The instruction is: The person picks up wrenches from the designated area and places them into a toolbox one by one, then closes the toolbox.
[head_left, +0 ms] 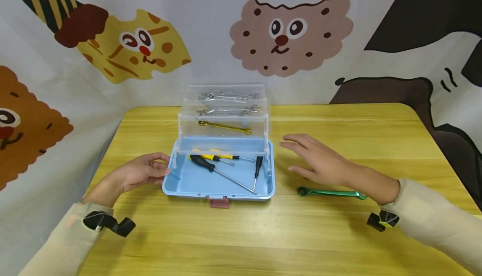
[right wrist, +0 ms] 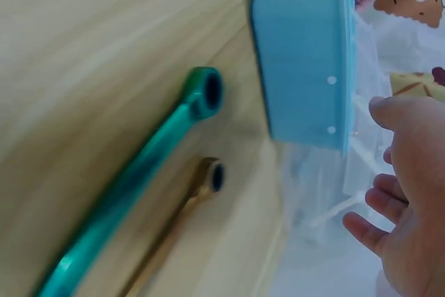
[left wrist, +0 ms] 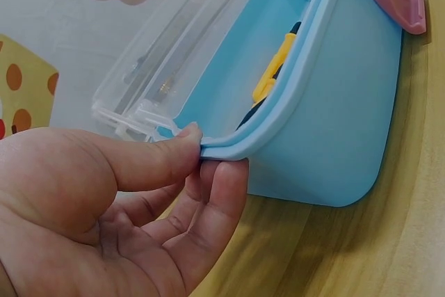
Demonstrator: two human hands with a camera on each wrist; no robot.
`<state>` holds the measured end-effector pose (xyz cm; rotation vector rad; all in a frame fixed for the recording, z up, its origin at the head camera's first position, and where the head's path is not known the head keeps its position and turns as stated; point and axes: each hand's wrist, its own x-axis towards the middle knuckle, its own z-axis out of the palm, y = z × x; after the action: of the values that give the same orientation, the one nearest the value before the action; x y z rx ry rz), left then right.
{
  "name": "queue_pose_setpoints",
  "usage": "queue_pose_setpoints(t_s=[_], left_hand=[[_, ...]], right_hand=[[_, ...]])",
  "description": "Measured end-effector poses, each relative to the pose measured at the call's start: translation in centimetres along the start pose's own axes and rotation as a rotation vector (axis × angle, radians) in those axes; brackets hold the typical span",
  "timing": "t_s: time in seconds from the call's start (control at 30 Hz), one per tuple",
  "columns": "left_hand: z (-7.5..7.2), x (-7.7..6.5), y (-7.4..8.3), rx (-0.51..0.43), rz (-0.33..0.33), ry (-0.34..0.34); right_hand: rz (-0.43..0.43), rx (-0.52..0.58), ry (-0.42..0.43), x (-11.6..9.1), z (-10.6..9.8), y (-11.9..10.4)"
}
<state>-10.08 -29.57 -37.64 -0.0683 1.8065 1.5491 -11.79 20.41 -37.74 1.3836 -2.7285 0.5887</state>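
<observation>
At centre left of the head view, the left hand (head_left: 141, 171) pinches the rim of a light-blue plastic toolbox (head_left: 188, 194) between thumb and fingers; the box stands open mid-frame, with a black-handled metal screwdriver (head_left: 201, 162) inside. Right of centre, the right hand (head_left: 318, 161) holds nothing, thumb wide of its fingers. Below it lies a shiny green metal wrench (head_left: 331, 192); a copper-coloured metal wrench (right wrist: 170, 234) lies beside that, lower centre in the right wrist view.
</observation>
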Motion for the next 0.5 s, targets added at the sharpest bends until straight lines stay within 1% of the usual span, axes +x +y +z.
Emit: queue_pose_setpoints(t_s=[0.07,0.17,0.27,0.4,0.5], left_hand=[[0.1,0.1,0.0,0.001,0.001,-0.006],[0.0,0.3,0.0,-0.004,0.004,-0.014],[-0.2,0.2,0.0,-0.02,0.0,-0.016],[-0.2,0.0,0.0,-0.038,-0.003,-0.018],[-0.3,-0.1,0.0,-0.051,-0.001,-0.022]], right_hand=[[0.038,0.008,-0.007,-1.0,0.1,0.3],[0.071,0.021,0.001,-2.3,0.3,0.9],[0.105,0.041,0.033,-3.5,0.4,1.8],[0.155,0.035,0.082,-5.0,-0.1,2.9],[0.166,0.019,0.112,-5.9,-0.6,3.5]])
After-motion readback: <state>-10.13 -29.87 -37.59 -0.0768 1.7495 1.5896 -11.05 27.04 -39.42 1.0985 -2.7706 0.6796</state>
